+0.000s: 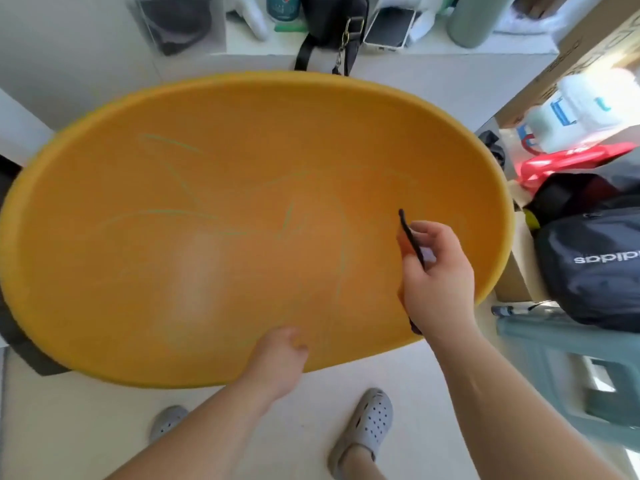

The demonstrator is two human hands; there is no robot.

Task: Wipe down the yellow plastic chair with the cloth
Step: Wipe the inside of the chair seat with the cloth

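The yellow plastic chair (242,168) fills most of the head view as a wide oval shell, with faint greenish lines drawn across its inner surface. My right hand (438,282) is over the shell's right part and is shut on a thin dark marker (410,237) whose tip points up toward the plastic. My left hand (282,358) rests in a loose fist on the shell's near rim, with nothing visible in it. No cloth is in view.
A white counter (433,57) behind the chair holds a black bag (332,26), a phone and a green bottle. Bags, including a dark backpack (595,265), and a red item are piled at the right above a grey-green stool (571,368). My feet in grey clogs stand below.
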